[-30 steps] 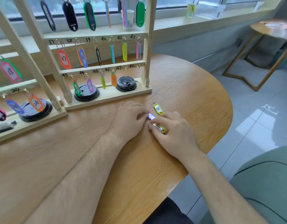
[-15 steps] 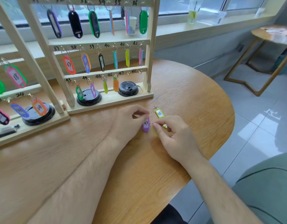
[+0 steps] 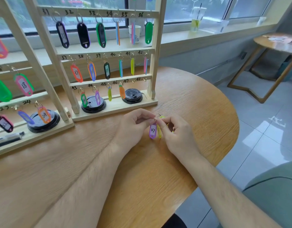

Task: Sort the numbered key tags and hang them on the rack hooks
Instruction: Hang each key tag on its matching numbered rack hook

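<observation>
Left hand [image 3: 133, 127] pinches the ring of purple tag 47 [image 3: 153, 130]. Right hand [image 3: 176, 134] seemingly pinches the yellow tag [image 3: 159, 133], likely untangling them above the surface [image 3: 199, 99]. Empty hook 47 [image 3: 133, 81] waits at eleven o'clock.

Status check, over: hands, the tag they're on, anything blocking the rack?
Left hand and right hand both pinch purple tag 47 by its ring. Yellow tag hangs beside it. Hook 47 bare, nothing in the way.
</observation>
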